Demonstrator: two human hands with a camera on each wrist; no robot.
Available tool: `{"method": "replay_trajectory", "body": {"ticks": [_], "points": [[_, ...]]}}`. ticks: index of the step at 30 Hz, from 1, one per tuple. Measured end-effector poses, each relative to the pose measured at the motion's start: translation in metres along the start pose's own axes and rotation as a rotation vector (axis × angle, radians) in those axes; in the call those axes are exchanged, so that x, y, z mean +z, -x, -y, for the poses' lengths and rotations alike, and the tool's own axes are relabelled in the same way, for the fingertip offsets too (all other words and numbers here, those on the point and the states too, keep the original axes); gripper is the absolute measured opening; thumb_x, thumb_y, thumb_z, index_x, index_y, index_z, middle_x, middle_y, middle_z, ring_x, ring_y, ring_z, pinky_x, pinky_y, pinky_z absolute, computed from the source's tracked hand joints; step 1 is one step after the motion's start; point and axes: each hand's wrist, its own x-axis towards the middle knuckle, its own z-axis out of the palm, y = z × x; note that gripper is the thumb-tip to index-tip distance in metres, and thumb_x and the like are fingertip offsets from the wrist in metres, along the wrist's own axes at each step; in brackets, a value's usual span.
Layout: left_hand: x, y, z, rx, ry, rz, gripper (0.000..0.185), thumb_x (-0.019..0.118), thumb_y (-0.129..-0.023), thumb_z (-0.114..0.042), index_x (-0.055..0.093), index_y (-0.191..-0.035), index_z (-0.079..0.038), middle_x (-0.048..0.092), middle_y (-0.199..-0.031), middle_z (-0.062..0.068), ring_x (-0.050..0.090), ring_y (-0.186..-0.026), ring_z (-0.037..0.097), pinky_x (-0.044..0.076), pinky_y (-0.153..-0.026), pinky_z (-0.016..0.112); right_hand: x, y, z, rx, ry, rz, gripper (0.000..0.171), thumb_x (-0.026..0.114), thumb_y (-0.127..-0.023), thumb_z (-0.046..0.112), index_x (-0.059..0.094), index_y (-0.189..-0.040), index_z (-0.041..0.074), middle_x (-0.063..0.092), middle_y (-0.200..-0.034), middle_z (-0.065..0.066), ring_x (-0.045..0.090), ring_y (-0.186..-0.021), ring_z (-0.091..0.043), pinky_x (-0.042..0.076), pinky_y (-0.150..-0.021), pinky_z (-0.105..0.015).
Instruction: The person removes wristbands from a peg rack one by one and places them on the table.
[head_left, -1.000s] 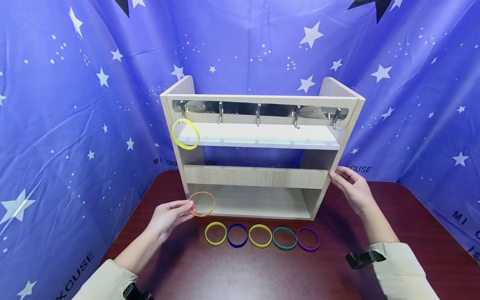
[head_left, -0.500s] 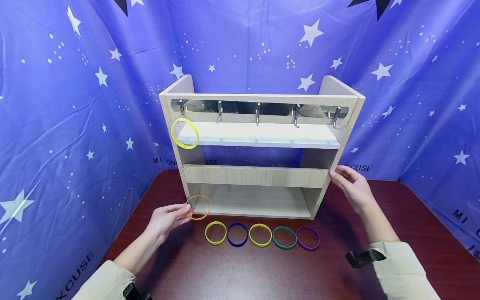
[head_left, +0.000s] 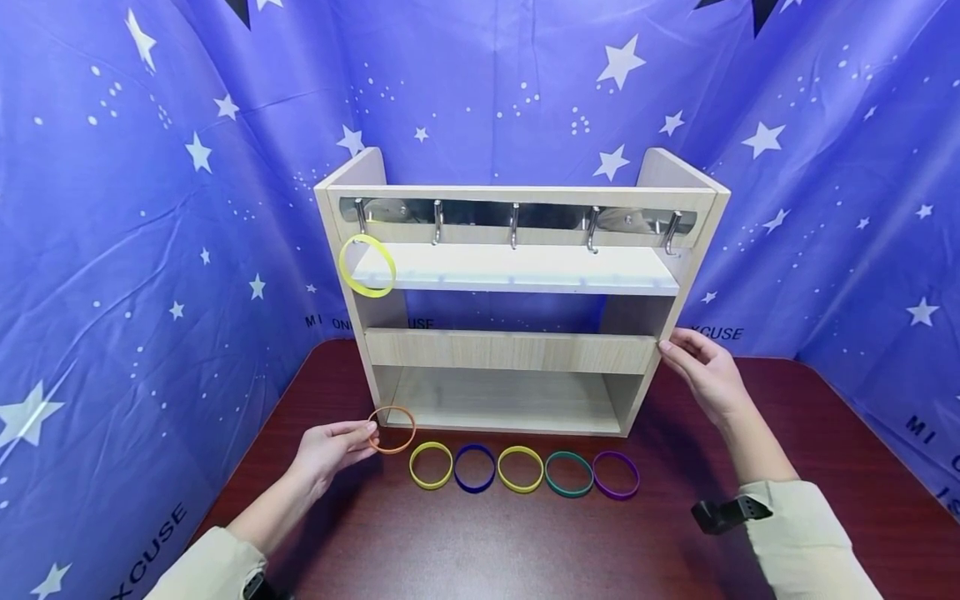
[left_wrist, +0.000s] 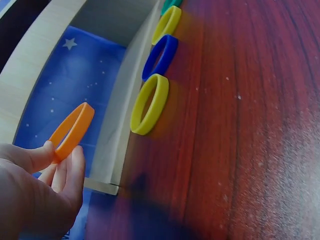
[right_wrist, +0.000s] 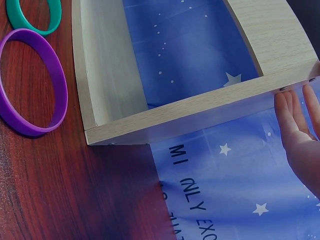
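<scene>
While pinched between thumb and fingertips of the left hand (head_left: 330,450), an orange band (head_left: 392,429) is held just above the table (head_left: 480,542), its free edge pointing away from the fingers toward the wooden rack (head_left: 517,350). Beyond the fingertips, five bands are lined up flat: yellow band (head_left: 431,465), blue band (head_left: 475,468), second yellow band (head_left: 521,470), green band (head_left: 569,475), purple band (head_left: 616,476). Straight fingers of the right hand (head_left: 705,375) are laid against the rack's side; nothing is gripped. One hanging yellow band (head_left: 367,265) is carried on the leftmost hook.
</scene>
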Motion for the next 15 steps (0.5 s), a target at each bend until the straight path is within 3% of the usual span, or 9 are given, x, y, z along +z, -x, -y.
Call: {"method": "replay_trajectory", "body": {"ticks": [15], "points": [[-0.007,-0.004,0.012,-0.03,-0.026,0.001,0.036,0.063,-0.089,0.0,0.055,-0.119,0.019,0.073,-0.078,0.0,0.069,-0.071,0.006,0.062,-0.07,0.022,-0.002,-0.002,-0.002,-0.02,-0.011,0.012,0.025,0.054,-0.092,-0.007,0.067,-0.098,0.013,0.067,-0.09,0.006,0.065,-0.087,-0.001,0.056,-0.082,-0.013]]}}
